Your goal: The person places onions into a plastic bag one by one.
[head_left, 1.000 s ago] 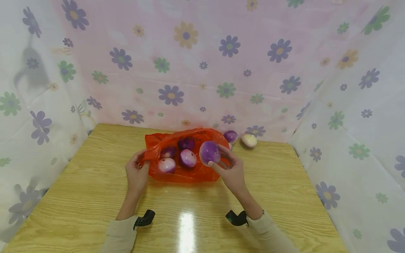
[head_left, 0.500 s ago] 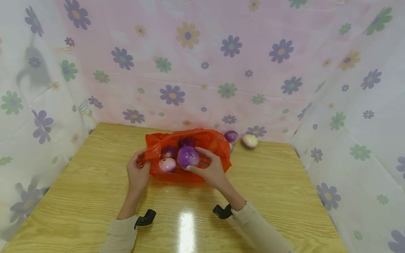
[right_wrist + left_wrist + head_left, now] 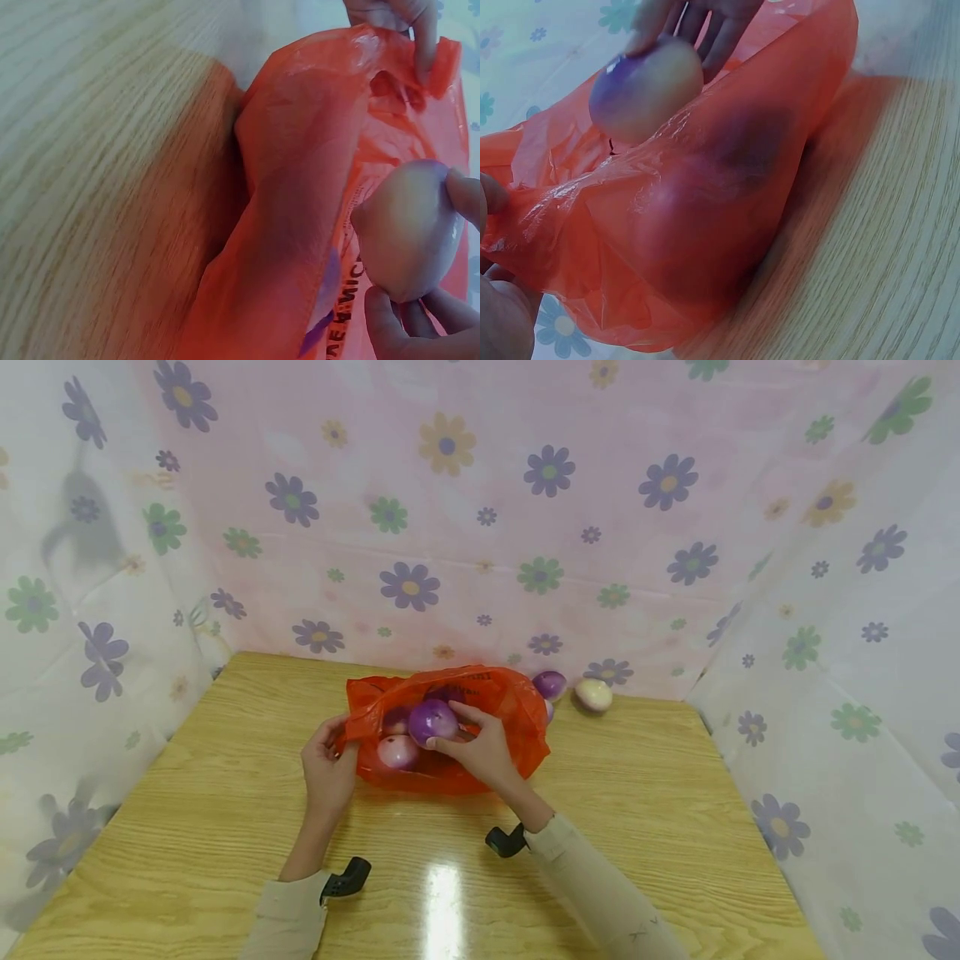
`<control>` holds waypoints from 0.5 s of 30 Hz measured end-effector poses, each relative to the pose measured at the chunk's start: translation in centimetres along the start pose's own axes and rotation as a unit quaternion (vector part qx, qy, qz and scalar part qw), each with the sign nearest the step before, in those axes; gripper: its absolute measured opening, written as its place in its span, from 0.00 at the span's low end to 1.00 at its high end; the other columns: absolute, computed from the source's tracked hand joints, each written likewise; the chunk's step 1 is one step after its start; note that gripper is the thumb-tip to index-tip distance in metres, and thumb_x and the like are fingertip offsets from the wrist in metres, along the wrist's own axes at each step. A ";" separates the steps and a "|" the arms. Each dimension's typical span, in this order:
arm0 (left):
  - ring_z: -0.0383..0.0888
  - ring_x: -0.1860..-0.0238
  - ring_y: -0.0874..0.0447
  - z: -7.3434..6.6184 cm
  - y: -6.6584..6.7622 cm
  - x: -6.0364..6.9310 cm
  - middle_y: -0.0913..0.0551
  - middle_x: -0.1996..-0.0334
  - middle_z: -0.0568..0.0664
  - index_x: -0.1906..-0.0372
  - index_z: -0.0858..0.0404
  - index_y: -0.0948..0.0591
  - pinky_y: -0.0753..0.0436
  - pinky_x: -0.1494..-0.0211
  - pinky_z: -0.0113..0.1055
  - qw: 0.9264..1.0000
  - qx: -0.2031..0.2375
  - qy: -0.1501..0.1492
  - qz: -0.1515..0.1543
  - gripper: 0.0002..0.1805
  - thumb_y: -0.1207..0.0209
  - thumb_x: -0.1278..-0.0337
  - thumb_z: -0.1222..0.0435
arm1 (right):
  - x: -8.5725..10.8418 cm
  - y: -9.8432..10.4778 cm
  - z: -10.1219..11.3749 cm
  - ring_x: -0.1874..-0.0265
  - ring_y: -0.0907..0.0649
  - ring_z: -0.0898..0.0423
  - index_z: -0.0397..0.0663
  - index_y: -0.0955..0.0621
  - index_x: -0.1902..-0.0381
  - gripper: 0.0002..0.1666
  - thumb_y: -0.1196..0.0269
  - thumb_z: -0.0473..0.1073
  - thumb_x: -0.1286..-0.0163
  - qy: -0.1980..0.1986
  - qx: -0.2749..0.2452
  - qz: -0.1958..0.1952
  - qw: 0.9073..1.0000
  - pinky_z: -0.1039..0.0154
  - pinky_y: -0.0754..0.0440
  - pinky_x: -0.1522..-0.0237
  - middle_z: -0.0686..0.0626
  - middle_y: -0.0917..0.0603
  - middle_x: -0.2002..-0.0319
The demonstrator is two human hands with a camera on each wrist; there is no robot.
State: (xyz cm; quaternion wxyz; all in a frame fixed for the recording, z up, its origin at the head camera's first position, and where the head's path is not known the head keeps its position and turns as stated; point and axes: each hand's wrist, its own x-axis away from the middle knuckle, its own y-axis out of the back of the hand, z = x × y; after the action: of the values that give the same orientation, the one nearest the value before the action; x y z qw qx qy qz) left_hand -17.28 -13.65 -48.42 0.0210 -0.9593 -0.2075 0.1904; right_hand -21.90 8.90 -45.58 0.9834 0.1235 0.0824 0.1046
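A red plastic bag (image 3: pixel 521 710) lies on its side on the table, its mouth facing me. My left hand (image 3: pixel 330 768) grips the left edge of the bag's mouth. Thumb and fingers of my right hand (image 3: pixel 487 753) hold a purple-and-white turnip (image 3: pixel 431 722) in the bag's opening. In the right wrist view, this turnip (image 3: pixel 409 232) shows its pale side and a pointed end. A paler turnip (image 3: pixel 397 752) lies inside at the lower left. Behind the held one, others are partly hidden. Through the film, the left wrist view shows blurred round shapes.
Right of the bag, against the flowered back cloth (image 3: pixel 480 560), lie a purple turnip (image 3: pixel 550 684) and a whitish one (image 3: pixel 594 695). Another peeks out beside the bag's right edge. Flowered cloth also borders both sides of the wooden table (image 3: pixel 637 827).
My right hand has carried the turnip leftward from the bag's right side into its opening, over the others. My left hand keeps its grip on the bag, nearly still.
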 end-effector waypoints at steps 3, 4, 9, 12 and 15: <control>0.32 0.55 0.16 0.1 0.0 0.0 0.16 0.59 0.33 0.47 0.76 0.18 0.18 0.51 0.20 1.000 -0.002 0.003 0.001 0.14 0.45 0.35 0.80 | -0.6 -0.4 -0.2 0.40 0.18 0.45 0.44 0.22 0.33 0.40 0.22 0.42 0.43 0.005 0.009 -0.011 1.000 0.57 0.17 0.42 0.42 0.20 0.37; 0.32 0.55 0.16 0.1 0.0 0.0 0.16 0.59 0.33 0.47 0.76 0.18 0.18 0.51 0.20 1.000 -0.003 0.003 0.001 0.14 0.45 0.35 0.80 | -0.8 -0.4 -0.3 0.40 0.18 0.45 0.43 0.22 0.33 0.40 0.22 0.43 0.43 0.006 0.012 -0.014 1.000 0.56 0.17 0.42 0.42 0.20 0.37; 0.32 0.55 0.17 0.1 0.0 0.0 0.16 0.59 0.33 0.48 0.76 0.18 0.18 0.51 0.20 1.000 -0.005 0.006 0.001 0.13 0.44 0.34 0.79 | -1.8 -0.8 -0.5 0.39 0.19 0.43 0.40 0.22 0.34 0.39 0.23 0.41 0.43 0.003 0.007 -0.026 1.000 0.52 0.18 0.41 0.39 0.22 0.35; 0.32 0.55 0.17 0.0 0.0 0.0 0.16 0.59 0.33 0.47 0.76 0.19 0.18 0.51 0.20 1.000 -0.003 0.010 0.001 0.13 0.44 0.35 0.80 | -2.0 -0.9 -0.2 0.40 0.19 0.43 0.38 0.21 0.35 0.38 0.23 0.40 0.43 0.005 0.012 -0.029 0.999 0.51 0.18 0.41 0.39 0.21 0.36; 0.32 0.55 0.17 0.0 0.0 0.0 0.16 0.59 0.33 0.47 0.76 0.19 0.18 0.51 0.20 1.000 -0.003 0.015 0.003 0.14 0.45 0.35 0.80 | -2.3 -1.0 -0.3 0.42 0.17 0.44 0.39 0.20 0.37 0.37 0.22 0.42 0.44 0.007 0.024 -0.036 0.999 0.52 0.17 0.41 0.40 0.19 0.37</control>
State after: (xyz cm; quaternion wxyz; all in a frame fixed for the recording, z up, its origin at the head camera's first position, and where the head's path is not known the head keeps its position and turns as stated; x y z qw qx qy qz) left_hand -17.32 -13.63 -48.36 0.0205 -0.9627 -0.2050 0.1755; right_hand -23.97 7.50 -45.81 0.9827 0.1427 0.0965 0.0677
